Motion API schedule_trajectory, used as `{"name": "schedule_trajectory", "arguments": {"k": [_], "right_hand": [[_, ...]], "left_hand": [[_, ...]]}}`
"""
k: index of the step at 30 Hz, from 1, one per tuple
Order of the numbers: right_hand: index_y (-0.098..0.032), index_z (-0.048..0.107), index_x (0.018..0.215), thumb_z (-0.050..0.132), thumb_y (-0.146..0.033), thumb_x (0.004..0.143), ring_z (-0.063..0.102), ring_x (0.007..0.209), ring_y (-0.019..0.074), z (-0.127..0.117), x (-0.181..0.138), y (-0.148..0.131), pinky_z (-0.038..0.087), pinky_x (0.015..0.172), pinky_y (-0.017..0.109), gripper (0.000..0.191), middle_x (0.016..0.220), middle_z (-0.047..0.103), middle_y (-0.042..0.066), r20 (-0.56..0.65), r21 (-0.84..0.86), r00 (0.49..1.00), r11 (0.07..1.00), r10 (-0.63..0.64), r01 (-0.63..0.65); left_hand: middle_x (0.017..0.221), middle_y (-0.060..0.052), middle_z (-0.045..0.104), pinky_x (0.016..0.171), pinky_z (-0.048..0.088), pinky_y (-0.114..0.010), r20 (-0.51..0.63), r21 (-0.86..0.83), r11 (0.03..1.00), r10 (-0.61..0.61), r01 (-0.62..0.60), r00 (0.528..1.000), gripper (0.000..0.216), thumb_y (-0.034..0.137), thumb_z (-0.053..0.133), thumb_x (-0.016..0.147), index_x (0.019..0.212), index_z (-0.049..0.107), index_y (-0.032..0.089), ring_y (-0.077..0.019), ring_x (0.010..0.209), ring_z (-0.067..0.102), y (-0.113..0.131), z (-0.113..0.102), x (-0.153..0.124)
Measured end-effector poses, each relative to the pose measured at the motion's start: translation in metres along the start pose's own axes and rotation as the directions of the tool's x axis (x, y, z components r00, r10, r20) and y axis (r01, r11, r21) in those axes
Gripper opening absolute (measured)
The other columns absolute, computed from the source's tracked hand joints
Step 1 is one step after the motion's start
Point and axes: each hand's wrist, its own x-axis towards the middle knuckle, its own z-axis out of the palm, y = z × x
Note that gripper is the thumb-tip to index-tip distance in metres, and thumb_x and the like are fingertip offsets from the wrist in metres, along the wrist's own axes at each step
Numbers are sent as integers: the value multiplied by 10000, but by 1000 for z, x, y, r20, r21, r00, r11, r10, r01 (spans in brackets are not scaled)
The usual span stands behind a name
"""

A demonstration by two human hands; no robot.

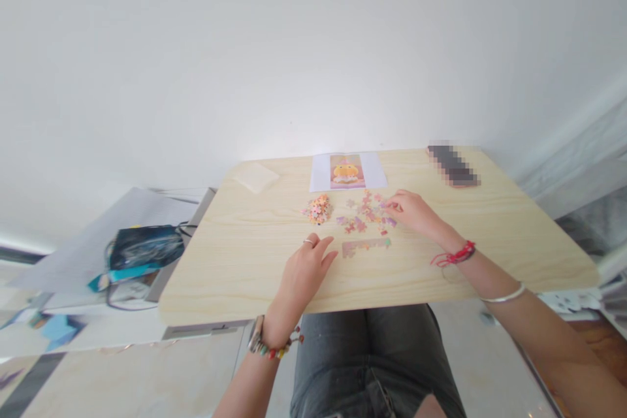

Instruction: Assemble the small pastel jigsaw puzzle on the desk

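My left hand (307, 269) rests on the table left of a partly joined puzzle strip (366, 246), its thumb and fingers apart and holding nothing. The strip is low and wide, pinkish with a green spot at its right end. My right hand (414, 212) reaches in from the right, thumb and fingers pinched at the edge of the spread loose puzzle pieces (365, 210). A small pale purple puzzle piece shows at its fingertips. A denser heap of puzzle pieces (319, 209) lies to the left. Behind them lies a printed reference picture (347, 172) of a yellow figure.
The light wooden table (220, 261) backs onto a white wall. A phone (453, 165) lies at the far right and a pale, flat packet (256, 177) at the far left. Left of the table, a dark bag (145, 247) sits on a lower surface beside large paper sheets.
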Motion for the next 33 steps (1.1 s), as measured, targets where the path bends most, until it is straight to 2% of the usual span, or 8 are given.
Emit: {"name": "schedule_trajectory", "arguments": {"k": [4,8,11,16,24,29,33], "right_hand": [[-157,637,701,496,-267,760,507,680,139,5,3,-14,338,618,233,188,753,561,51,28,-68,999,997,45,-43],[-153,593,619,479,-227,758,487,638,130,6,2,-19,316,569,231,194,714,541,47,41,-161,996,984,81,-73],[-155,577,611,474,-205,759,490,640,128,6,2,-14,330,577,229,187,706,531,43,29,-157,999,987,40,-35],[-162,597,739,516,-242,762,520,701,145,-2,-6,-8,377,630,242,117,766,542,44,-38,-69,997,996,-60,57],[-173,569,799,482,-209,800,542,771,160,-9,-51,-26,418,690,265,93,837,547,48,13,-65,977,975,-213,214],[-167,557,766,484,-202,798,549,721,161,1,-71,-32,436,648,274,88,817,556,53,54,-119,971,964,-235,240],[-167,550,748,487,-188,793,551,683,165,5,-74,-33,437,612,278,80,787,559,55,38,-119,969,962,-243,246]], "left_hand": [[954,-54,539,700,465,-245,12,-12,1000,-8,8,1000,278,275,405,861,1098,529,200,-154,815,589,-1,1,-2],[959,-56,539,713,466,-249,10,-19,1000,-9,9,1000,279,263,401,861,1099,530,197,-150,810,588,1,-1,-4],[960,-57,540,716,465,-248,2,-26,1000,-2,3,1000,279,267,395,863,1099,528,199,-148,806,586,4,-2,-4],[951,-49,538,722,466,-246,15,-42,999,15,-14,1000,276,275,386,866,1099,520,211,-149,813,584,12,-4,-4],[955,-49,529,682,480,-253,60,-45,993,113,-110,992,277,263,358,875,1120,478,217,-155,799,585,37,6,-10],[958,-53,530,684,480,-261,96,-67,973,227,-222,969,302,260,338,880,1169,416,218,-156,797,579,62,15,-14],[965,-60,526,683,478,-252,122,-76,969,241,-233,963,366,267,344,877,1242,341,235,-156,818,578,74,18,-10]]}}
